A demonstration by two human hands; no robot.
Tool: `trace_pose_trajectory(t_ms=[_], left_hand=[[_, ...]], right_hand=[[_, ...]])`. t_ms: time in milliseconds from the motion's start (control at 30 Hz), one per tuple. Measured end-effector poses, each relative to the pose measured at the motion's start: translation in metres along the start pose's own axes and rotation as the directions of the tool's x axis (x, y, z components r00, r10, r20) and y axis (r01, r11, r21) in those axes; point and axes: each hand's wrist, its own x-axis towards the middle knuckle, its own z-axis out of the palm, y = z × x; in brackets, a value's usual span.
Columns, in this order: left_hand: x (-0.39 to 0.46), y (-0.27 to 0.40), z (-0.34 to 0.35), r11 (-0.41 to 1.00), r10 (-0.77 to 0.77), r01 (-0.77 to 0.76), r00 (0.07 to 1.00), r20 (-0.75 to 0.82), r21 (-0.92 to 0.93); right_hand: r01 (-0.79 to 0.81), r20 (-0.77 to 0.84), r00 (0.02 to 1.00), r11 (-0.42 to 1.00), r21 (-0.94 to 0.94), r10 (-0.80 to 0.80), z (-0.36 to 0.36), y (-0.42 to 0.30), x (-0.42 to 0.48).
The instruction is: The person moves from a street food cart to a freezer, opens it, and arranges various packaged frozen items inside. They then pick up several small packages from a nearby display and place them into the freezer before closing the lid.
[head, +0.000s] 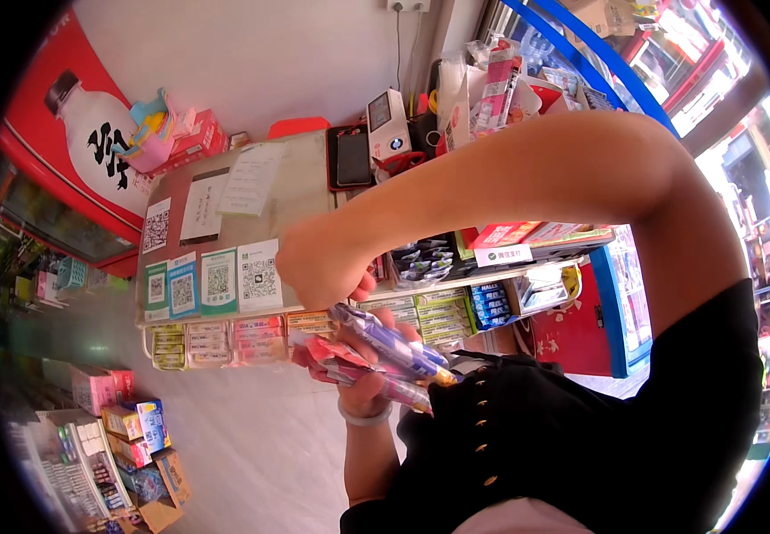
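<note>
My left hand (358, 380), with a pale bracelet at its wrist, grips several long, slim plastic-wrapped packages in front of my black shirt. One is a purple-and-white wrapped package (391, 340); another is a pink wrapped package (401, 390). Over the counter edge, my right hand (325, 260) is bent down with curled fingers, beside the upper end of the purple package. Its palm side is mostly hidden and the hand is slightly blurred, so whether it pinches anything cannot be told.
The counter (305, 180) bears printed code cards (218, 280), papers (251, 177) and a dark phone (354, 159) on a tray. Candy packs (258, 340) line racks below its edge. A red refrigerator (78, 133) stands at the left, and stacked boxes (134, 427) are at the lower left.
</note>
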Motion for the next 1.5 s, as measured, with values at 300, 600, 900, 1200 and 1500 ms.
trace_pose_trajectory(t_ms=[300,600,900,1200,1500], left_hand=[[-0.051,0.004,-0.037,0.947,0.07,-0.053,0.997,0.042,-0.315],[-0.072,-0.026,-0.054,0.919,-0.014,-0.029,0.994,-0.106,-0.393],[-0.031,-0.041,-0.01,0.899,-0.143,0.105,0.988,-0.059,-0.425],[-0.003,-0.083,0.026,0.79,-0.208,0.195,0.977,0.045,-0.581],[0.012,-0.163,0.071,0.823,-0.421,0.431,0.9,0.114,-0.369]], right_hand=[[-0.429,-0.301,0.894,0.437,-0.791,0.333,-0.002,0.177,0.02],[-0.285,-0.225,0.958,0.641,-0.713,0.176,0.011,0.192,0.026],[-0.356,-0.488,0.873,0.671,-0.65,-0.01,-0.041,0.102,-0.114],[0.384,-0.91,0.281,0.905,-0.184,-0.304,0.089,0.108,-0.289],[0.503,-0.792,0.54,0.645,0.575,0.284,0.181,0.141,-0.229]])
